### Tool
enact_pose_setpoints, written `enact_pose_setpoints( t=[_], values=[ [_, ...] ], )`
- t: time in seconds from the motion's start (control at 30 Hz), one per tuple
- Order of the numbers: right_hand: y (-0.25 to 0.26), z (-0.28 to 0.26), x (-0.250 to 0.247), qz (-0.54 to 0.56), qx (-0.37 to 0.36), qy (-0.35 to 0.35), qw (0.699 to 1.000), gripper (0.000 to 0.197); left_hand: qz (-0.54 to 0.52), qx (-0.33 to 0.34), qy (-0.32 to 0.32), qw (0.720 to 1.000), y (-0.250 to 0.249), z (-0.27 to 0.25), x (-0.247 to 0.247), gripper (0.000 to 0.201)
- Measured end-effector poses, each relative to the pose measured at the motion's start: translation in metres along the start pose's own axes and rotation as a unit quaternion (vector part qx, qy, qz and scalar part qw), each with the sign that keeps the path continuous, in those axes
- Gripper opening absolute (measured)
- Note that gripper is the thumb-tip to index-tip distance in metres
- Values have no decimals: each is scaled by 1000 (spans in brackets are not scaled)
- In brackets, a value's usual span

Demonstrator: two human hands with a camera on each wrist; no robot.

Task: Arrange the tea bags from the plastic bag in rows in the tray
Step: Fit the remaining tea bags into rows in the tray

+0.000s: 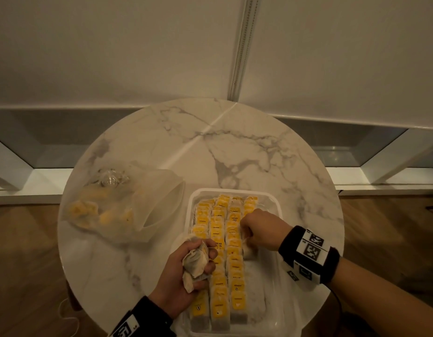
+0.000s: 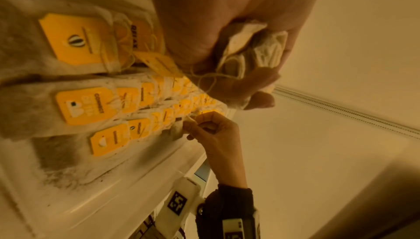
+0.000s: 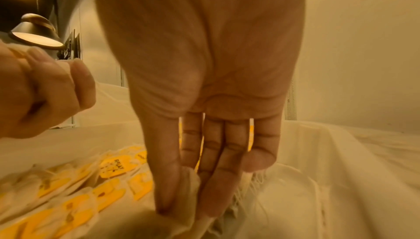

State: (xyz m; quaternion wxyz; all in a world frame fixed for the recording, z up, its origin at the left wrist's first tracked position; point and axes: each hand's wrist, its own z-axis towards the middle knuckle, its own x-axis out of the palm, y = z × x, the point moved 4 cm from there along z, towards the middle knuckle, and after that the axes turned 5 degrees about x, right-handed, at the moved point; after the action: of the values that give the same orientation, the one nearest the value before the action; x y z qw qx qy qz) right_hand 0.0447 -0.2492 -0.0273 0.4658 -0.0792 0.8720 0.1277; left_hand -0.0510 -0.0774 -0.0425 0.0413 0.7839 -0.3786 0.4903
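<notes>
Yellow-tagged tea bags (image 1: 232,244) lie overlapping in four rows running the length of the clear plastic tray (image 1: 271,198) on the round marble table; the rightmost row stops partway down. A crumpled bunch of tea bags (image 1: 195,261) is held above the tray's left side. The translucent plastic bag (image 1: 118,205), lying open to the tray's left, holds more yellow-tagged bags.

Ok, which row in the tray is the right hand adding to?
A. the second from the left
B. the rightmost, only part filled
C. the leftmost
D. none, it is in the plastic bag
B: the right hand pinches a tea bag at the near end of the short rightmost row in the tray.
</notes>
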Motion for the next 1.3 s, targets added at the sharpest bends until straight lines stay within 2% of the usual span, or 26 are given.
enact_pose_setpoints(
  t=[0.2,0.4,0.6,0.8,0.9,1.07,1.2,1.3],
  values=[
    [-2,-1,-2,-31,25,-28,999,13,14,1,-6,1000,0,1,1,52],
    [-10,-22,-12,-24,28,-83,996,6,15,1,-6,1000,-1,2,0,53],
    [-9,-50,4,11,5,-37,999,5,26,2,-7,1000,-1,3,0,50],
    [-5,-72,16,0,-9,-18,1000,27,26,4,-4,1000,0,3,-2,48],
    [7,-75,28,-50,-16,-13,999,37,28,5,-3,1000,-1,4,-1,48],
    [13,-63,33,-91,-15,-21,995,22,38,6,-9,999,0,4,0,50],
    [4,-59,22,-22,28,7,999,17,31,9,-5,999,-2,2,-1,53],
    [-2,-57,14,-1,60,3,998,17,30,13,-4,999,-2,3,-1,51]
  ],
)
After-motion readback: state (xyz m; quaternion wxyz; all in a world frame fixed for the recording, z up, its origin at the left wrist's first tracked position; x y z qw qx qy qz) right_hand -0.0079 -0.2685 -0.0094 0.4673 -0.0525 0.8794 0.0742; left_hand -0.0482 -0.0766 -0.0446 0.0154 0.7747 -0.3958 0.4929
